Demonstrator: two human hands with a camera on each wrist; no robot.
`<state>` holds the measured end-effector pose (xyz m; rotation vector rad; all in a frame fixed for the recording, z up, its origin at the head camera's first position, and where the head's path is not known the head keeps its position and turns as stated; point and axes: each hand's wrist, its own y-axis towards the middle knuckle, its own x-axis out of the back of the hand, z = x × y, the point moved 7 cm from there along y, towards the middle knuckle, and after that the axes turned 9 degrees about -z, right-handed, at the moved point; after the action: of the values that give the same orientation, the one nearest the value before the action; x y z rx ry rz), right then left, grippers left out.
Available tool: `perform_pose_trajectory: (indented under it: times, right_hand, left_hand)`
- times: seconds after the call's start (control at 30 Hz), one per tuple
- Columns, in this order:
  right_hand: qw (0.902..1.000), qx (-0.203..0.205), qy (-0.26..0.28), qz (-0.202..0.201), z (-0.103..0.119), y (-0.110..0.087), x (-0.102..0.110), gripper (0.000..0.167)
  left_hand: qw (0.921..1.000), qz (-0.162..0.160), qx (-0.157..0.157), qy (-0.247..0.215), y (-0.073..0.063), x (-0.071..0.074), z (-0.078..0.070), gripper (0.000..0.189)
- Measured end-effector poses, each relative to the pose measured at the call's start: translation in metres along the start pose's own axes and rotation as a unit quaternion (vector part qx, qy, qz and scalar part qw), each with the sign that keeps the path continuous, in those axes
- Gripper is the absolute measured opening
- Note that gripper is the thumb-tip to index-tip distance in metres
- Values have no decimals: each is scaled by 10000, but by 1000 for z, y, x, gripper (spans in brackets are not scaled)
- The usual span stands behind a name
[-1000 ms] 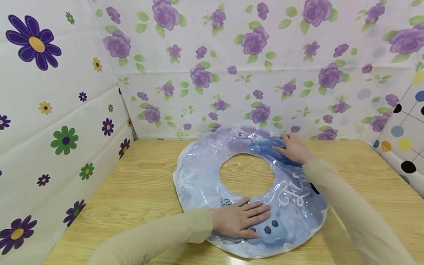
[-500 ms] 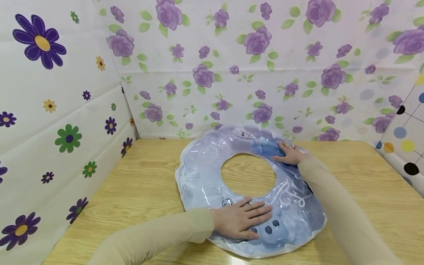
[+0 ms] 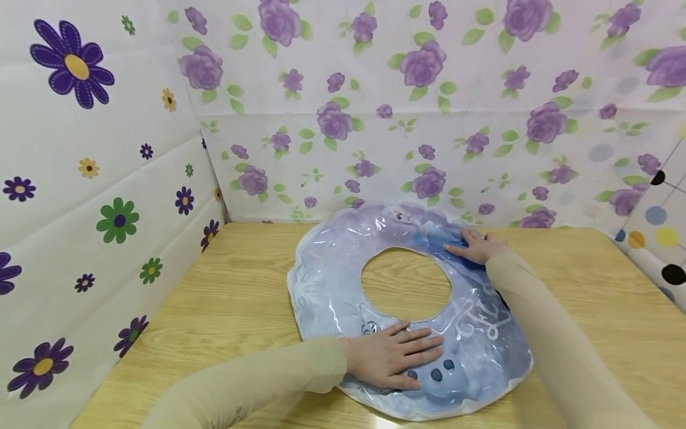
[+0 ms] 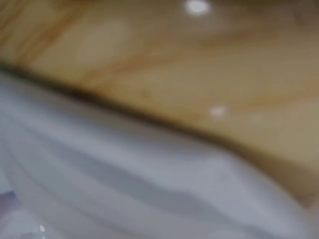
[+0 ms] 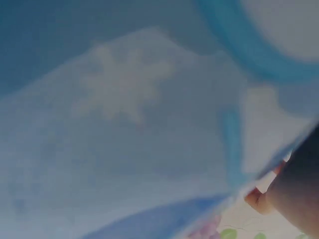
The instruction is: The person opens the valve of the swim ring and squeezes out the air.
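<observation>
A soft, wrinkled swim ring (image 3: 327,298) in pale blue and lilac lies flat on the wooden table (image 3: 241,280), printed with a snowman, a snowflake and white lettering. My left hand (image 3: 393,356) rests palm down on its near side, fingers spread over the snowman print. On the far right part, over a darker blue patch, my right hand (image 3: 477,247) touches the plastic with its fingers extended. The left wrist view has the ring's whitish edge (image 4: 149,164) close up. Blurred blue print (image 5: 124,149) fills most of the right wrist view, with part of the right hand (image 5: 289,194) at lower right.
Behind the table hangs a white sheet (image 3: 300,131) with purple roses. A daisy-patterned sheet (image 3: 128,173) slants along the left, and a dotted sheet (image 3: 651,238) borders the right. Table surface shows around the ring and through its round hole.
My right hand has shifted slightly toward the ring's hole, and the plastic and lettering near it have creased differently. The left hand keeps its place. The head view has turned slightly left.
</observation>
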<state>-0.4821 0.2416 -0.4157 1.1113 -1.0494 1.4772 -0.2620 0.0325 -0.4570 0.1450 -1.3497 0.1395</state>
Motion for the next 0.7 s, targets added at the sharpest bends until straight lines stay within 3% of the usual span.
perform_pose_trajectory:
  times: [0.2, 0.37, 0.5, 0.6, 0.7]
  right_hand:
    - [9993, -344, 39, -101, -15, -1, -3, 101]
    - [9990, -378, 253, 50, -17, -3, -7, 103]
    - [9989, -62, 445, -121, -12, -1, -4, 101]
    - [9970, 424, 521, -392, -6, 2, 2, 94]
    - [9932, 865, 499, -601, 4, 4, 10, 84]
  left_hand:
    - [9999, -85, -67, -32, 3, -2, -1, 66]
    - [9998, -3, -115, -175, 3, 1, -3, 66]
    - [9984, -1, 0, -560, 3, 10, 3, 70]
    - [9952, -180, 201, -940, 5, 24, 11, 73]
    - [9915, -406, 740, -988, 6, 38, 29, 70]
